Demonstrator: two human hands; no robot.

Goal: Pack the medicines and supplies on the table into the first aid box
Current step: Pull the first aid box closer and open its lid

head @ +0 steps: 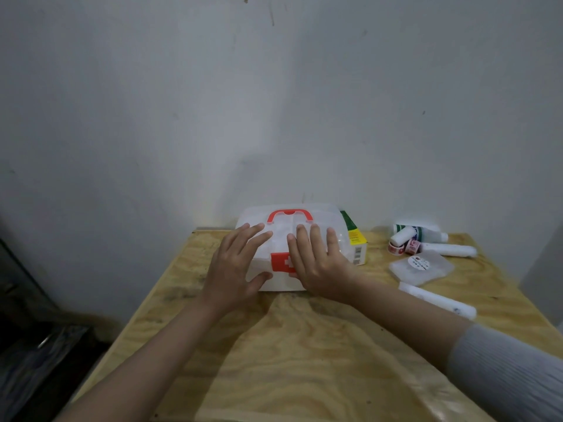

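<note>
A translucent white first aid box (316,217) with a red handle and a red cross latch stands closed at the back middle of the wooden table (274,345). My left hand (234,264) lies on the box's left front, fingers spread, thumb at its lower edge. My right hand (316,263) rests flat on the lid's right half, partly covering the latch. To the right lie a green and yellow medicine carton (355,239), a white bottle (423,231), tape rolls (405,247), a white tube (447,249), a clear pouch (422,268) and a bandage roll (438,300).
A grey-white wall rises directly behind the table. Dark objects sit on the floor at the far left, beyond the table's left edge. The carton leans against the box's right side. Bare wood stretches from the box to the front edge.
</note>
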